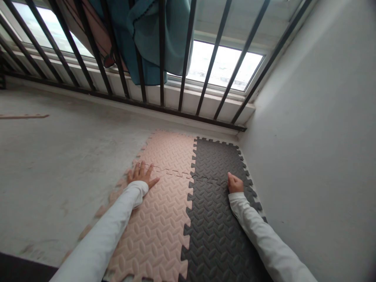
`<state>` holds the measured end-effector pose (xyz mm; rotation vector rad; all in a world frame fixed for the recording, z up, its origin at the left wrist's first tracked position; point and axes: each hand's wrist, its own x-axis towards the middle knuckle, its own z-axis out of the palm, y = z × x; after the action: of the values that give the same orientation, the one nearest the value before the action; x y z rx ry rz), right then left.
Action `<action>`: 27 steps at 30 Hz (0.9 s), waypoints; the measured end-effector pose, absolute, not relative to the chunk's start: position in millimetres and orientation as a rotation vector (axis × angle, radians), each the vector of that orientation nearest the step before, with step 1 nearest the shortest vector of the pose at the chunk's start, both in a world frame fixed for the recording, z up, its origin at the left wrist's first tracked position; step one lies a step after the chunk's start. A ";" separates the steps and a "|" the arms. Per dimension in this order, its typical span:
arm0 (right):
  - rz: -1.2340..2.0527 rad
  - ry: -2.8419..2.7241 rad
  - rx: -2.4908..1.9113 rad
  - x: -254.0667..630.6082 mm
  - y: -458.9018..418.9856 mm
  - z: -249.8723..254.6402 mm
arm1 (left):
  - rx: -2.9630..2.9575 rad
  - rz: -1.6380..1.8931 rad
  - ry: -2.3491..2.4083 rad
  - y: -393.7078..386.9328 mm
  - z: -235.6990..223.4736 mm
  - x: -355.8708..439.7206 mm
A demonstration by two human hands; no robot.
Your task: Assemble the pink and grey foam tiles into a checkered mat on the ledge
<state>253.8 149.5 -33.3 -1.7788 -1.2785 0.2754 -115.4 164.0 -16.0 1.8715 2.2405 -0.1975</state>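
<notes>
Pink foam floor mats (158, 219) lie on the floor, their toothed edges fitted against black foam floor mats (219, 223) on the right. A crosswise seam runs through both colours. My left hand (142, 174) rests flat with spread fingers on the pink mats, over the left end of that seam. On the black side, my right hand (235, 183) is closed in a fist at the seam, with nothing visible in it. Long white sleeves cover both forearms and hide parts of the mats beneath.
A black metal railing (173, 111) crosses the far side, with teal cloth (176, 43) behind it before the windows. A white wall (317, 137) rises close on the right. Bare concrete floor (64, 156) extends left, where a thin pinkish strip (23, 116) lies.
</notes>
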 end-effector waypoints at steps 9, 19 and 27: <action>0.222 -1.297 -1.875 242.3 153.7 -17.5 | 2.015 -0.256 1.946 68.0 11.2 -68.5; 0.326 -1.328 -1.887 220.8 73.5 5.0 | 1.924 0.101 1.930 -98.9 11.4 -42.6; 0.252 -1.778 -1.750 228.6 -24.8 1.8 | 2.002 0.001 1.999 -90.2 35.0 -23.8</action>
<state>228.6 -24.8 1.8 -1.7495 -1.7776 0.2525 -23.8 -90.2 35.0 2.0023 1.9987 0.0011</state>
